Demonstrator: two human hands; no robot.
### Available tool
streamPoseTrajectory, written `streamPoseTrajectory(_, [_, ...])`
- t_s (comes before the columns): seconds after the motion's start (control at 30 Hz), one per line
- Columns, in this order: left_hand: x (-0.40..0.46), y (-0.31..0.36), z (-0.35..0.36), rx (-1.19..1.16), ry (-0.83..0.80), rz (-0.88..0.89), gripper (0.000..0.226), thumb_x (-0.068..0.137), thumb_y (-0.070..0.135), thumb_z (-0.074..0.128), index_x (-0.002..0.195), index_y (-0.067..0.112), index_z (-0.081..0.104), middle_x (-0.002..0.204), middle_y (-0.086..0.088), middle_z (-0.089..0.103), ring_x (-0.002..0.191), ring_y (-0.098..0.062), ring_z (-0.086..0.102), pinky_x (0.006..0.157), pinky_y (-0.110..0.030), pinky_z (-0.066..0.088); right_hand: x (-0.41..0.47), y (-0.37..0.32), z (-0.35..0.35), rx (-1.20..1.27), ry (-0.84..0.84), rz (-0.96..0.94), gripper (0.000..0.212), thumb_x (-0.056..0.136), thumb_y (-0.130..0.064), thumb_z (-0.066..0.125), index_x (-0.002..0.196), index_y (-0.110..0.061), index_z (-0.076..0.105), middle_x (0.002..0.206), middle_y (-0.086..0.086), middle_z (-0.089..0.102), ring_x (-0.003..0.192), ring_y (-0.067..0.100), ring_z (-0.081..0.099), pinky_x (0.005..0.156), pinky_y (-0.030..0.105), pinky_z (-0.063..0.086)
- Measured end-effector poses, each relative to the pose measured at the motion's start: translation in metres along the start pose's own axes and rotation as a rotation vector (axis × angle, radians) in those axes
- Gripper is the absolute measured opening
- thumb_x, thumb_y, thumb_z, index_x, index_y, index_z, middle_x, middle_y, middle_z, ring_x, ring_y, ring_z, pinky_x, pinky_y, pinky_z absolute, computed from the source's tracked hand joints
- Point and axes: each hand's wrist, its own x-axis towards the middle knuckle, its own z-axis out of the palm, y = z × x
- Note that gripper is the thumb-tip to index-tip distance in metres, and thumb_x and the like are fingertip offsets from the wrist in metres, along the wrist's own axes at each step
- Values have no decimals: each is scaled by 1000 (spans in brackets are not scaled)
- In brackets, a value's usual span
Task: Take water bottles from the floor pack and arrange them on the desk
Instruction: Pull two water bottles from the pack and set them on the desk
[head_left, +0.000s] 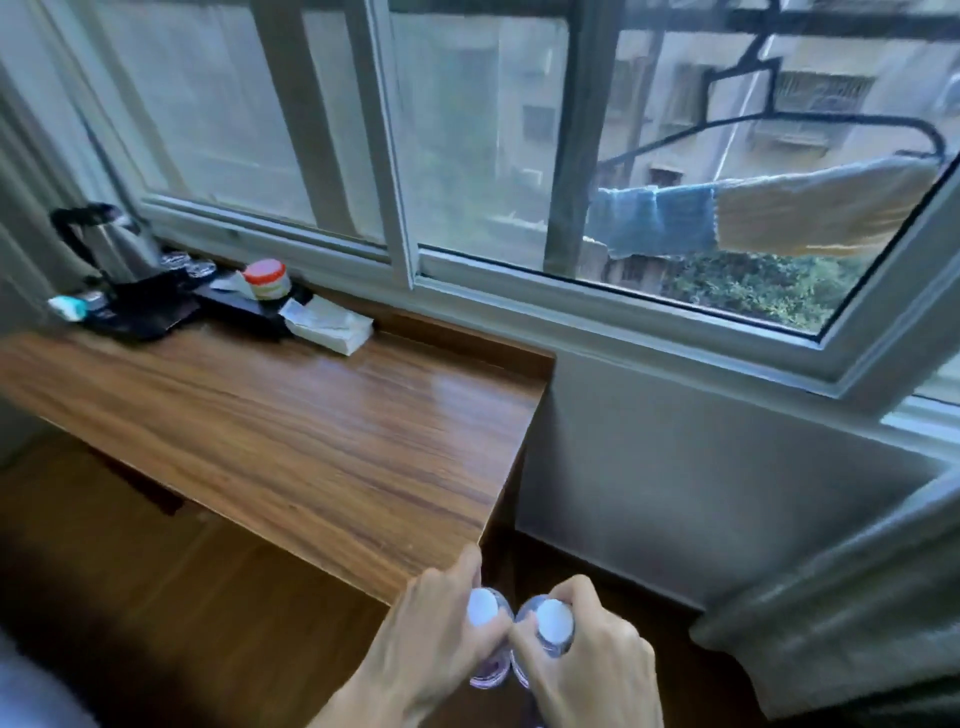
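I hold two clear water bottles with white caps, side by side, just off the desk's near right corner. My left hand (436, 634) grips the left bottle (483, 608) around its neck. My right hand (592, 649) grips the right bottle (553, 621) the same way. Both bottles are upright and touch each other, their lower parts hidden by my hands. The wooden desk (311, 431) runs under the window. The floor pack is out of sight.
At the desk's far left stand a kettle (111, 244), a black tray (156, 306) with glasses, a jar with a red lid (266, 278) and a white tissue pack (327, 325). A curtain (841, 587) hangs at the right. The window sill runs behind the desk.
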Motion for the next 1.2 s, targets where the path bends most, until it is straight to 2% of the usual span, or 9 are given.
streamPoseTrajectory(0.1, [-1,-41,-45,-62,143,-56,43,71,59,57,77,22,35,66,-4,61,73,-29,56,65,-41,44,10,-49,14,-25,103,-138,35,52,-34,85,65,-17,58,46,-2,59,46,23,62,46,26,39])
streamPoseTrajectory(0.2, [-4,-84,-83,-100,235,-97,46,69,59,59,75,21,34,63,-7,59,68,-31,53,63,-46,45,23,-107,41,-33,62,-202,36,69,-46,77,83,-19,58,66,0,69,72,27,69,61,32,43])
streamPoseTrajectory(0.27, [-4,-113,-109,-122,277,-121,47,69,62,57,75,22,33,61,-5,58,65,-28,52,58,-43,42,33,-137,60,19,46,-238,36,74,-53,67,86,-21,53,71,-2,68,79,25,67,69,32,45])
streamPoseTrajectory(0.4, [-3,-168,-154,-99,359,-140,46,70,68,50,73,27,29,56,-2,55,54,-21,52,46,-33,37,47,-196,99,118,-26,-305,36,74,-54,60,76,-21,45,63,-4,61,67,21,62,61,33,47])
streamPoseTrajectory(0.5, [9,-213,-187,-60,433,-191,45,67,66,51,72,27,29,55,-2,54,51,-18,52,43,-32,35,65,-243,130,149,-57,-379,38,70,-49,61,71,-18,39,53,-4,49,56,25,52,48,26,32])
streamPoseTrajectory(0.7, [44,-293,-247,-75,492,-282,40,69,55,58,72,24,33,59,-3,56,52,-20,48,41,-29,32,110,-330,187,148,-42,-518,45,63,-65,41,68,-22,32,48,-3,42,47,16,38,43,21,30])
streamPoseTrajectory(0.83, [78,-340,-285,-103,482,-251,39,71,49,62,68,27,31,53,5,43,45,-11,32,38,-25,32,139,-381,220,113,-71,-523,44,68,-62,50,69,-22,32,49,-2,44,44,13,37,43,21,33])
streamPoseTrajectory(1.1, [164,-428,-358,-73,437,-180,37,72,48,65,68,27,35,57,6,45,48,-8,39,40,-19,25,202,-472,279,110,-76,-388,46,75,-47,62,66,-24,23,50,-6,34,44,12,26,38,20,33])
streamPoseTrajectory(1.2, [193,-454,-381,-82,401,-154,36,73,42,69,69,26,36,57,6,45,46,-7,39,38,-19,31,221,-501,299,123,-70,-332,47,73,-51,59,66,-22,22,50,-6,33,46,13,24,39,21,23])
